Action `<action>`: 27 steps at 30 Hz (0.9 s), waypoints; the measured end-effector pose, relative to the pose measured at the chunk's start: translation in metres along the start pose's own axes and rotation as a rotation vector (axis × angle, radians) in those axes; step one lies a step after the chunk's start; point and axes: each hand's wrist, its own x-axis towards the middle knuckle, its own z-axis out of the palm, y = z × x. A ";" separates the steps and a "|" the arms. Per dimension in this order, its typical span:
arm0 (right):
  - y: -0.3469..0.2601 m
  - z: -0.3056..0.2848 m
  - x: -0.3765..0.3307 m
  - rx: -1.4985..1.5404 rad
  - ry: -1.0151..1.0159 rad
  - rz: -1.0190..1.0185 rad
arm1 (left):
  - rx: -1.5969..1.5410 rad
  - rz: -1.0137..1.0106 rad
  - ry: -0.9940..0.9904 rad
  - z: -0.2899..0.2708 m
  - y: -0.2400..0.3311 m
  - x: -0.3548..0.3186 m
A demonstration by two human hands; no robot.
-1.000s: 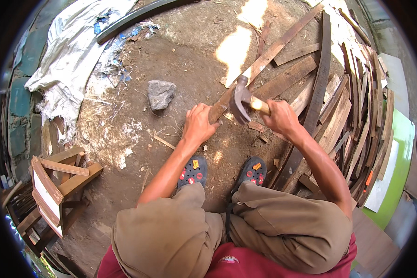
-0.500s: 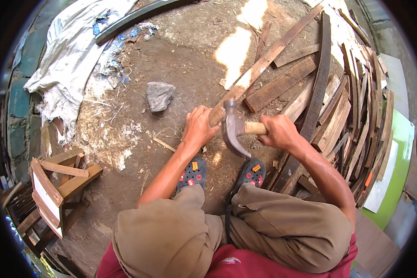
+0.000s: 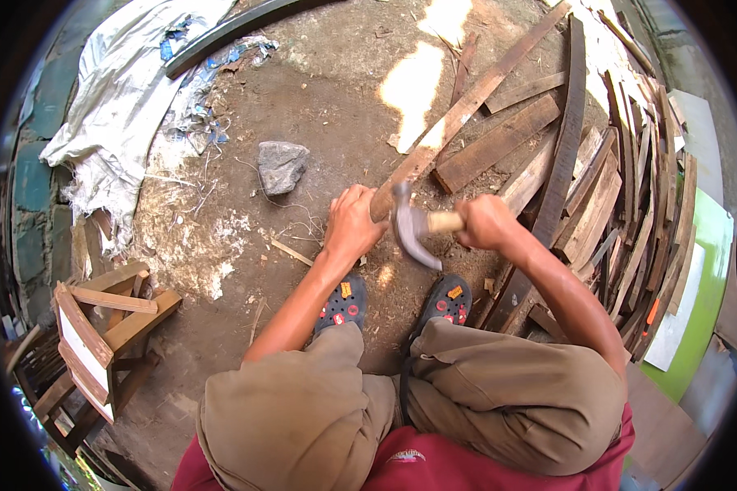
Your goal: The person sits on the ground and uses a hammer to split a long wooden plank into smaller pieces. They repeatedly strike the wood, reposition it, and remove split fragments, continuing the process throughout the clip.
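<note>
My left hand [image 3: 354, 222] is closed round the near end of a long wooden board [image 3: 454, 121], which slants away to the far right. In my right hand [image 3: 485, 221] is the wooden handle of a claw hammer [image 3: 413, 225], gripped with the fingers wrapped round it. The hammer's head, slightly blurred, is at the board's near end, its curved claw turned toward me. Whether the head touches the wood I cannot tell. Both hands are above the ground, just beyond my dark clogs [image 3: 444, 304].
A grey rock [image 3: 282, 168] lies left of the board. Piled wooden planks [image 3: 602, 204] spread along the right, beside a green panel [image 3: 708, 245]. White sheeting [image 3: 123, 98] and a dark beam [image 3: 237, 34] are at the far left. A wooden frame [image 3: 110, 327] stands at the near left.
The hammer head has dropped slightly toward me and now looks blurred, while my right hand has shifted a little. My left hand stays on the board.
</note>
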 end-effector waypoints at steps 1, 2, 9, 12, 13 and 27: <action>0.025 0.000 0.003 0.092 -0.008 0.213 | 0.024 0.000 0.020 0.008 0.005 0.002; 0.025 -0.005 0.004 -0.025 0.160 0.139 | 0.018 -0.013 -0.016 0.004 0.005 0.005; -0.032 0.008 -0.020 -0.165 0.172 -0.267 | -0.027 0.039 0.034 0.003 -0.008 0.003; 0.014 0.000 -0.007 -0.057 0.113 0.206 | -0.012 0.038 0.065 0.010 -0.002 0.003; 0.032 -0.001 -0.007 -0.045 0.230 0.277 | -0.011 0.026 0.039 0.010 0.004 0.008; -0.056 -0.022 -0.057 0.354 -0.108 0.095 | -0.414 0.184 0.159 -0.020 0.009 -0.005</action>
